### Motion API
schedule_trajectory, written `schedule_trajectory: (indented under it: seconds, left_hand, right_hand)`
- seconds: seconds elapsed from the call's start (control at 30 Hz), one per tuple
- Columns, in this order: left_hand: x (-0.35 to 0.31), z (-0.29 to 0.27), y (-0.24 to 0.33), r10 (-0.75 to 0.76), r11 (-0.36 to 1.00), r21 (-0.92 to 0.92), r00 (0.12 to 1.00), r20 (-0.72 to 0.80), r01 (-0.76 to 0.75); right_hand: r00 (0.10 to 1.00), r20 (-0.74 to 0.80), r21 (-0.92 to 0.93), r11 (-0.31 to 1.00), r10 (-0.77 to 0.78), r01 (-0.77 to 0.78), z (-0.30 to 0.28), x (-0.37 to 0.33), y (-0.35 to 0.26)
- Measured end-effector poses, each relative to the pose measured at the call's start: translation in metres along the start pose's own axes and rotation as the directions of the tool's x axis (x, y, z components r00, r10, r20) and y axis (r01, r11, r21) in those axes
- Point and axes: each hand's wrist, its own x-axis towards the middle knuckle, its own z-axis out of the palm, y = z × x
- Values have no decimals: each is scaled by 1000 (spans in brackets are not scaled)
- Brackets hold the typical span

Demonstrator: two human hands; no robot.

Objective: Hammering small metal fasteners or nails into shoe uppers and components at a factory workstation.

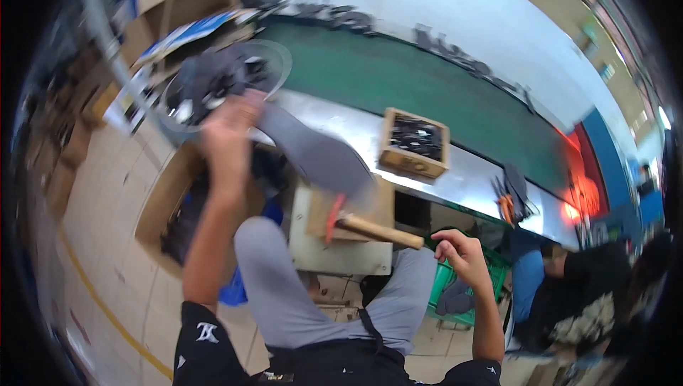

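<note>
My left hand [231, 130], smeared by motion, is closed on one end of a grey shoe insole [316, 147]. The insole's blurred wider end hangs over a brown board [380, 204] on a pale work stand between my knees. A hammer [380, 231] with a wooden handle lies across the board. Its head is hard to make out beside a red-orange strip [334, 219]. My right hand [461, 252] is just past the handle's end, apart from it, with fingers bent and drawn together; whatever they may pinch is too small to see.
A clear round tub [284, 66] of dark pieces stands beyond my left hand. A wooden box [416, 162] of small black parts sits on the metal bench edge, before a green belt [398, 80]. Orange-handled pliers [506, 208] lie farther right. A green crate [491, 268] and cardboard box [156, 222] flank me.
</note>
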Motion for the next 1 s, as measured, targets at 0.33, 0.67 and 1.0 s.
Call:
schedule_trajectory:
  seconds: [0.33,0.67,1.0]
  left_hand:
    - [308,-108,-249,16,531,846,999,36,-38]
    - [183,29,-160,411,321,834,859,304,-449]
    - [27,173,106,445,859,-116,615,651,-498]
  right_hand:
    - [464,-886,-189,891,27,-413,-187,-18,205]
    - [608,-786,-364,880,-114,-306,-315,48,265]
    - [521,-153,-586,501,-840,636,-218,107,-61]
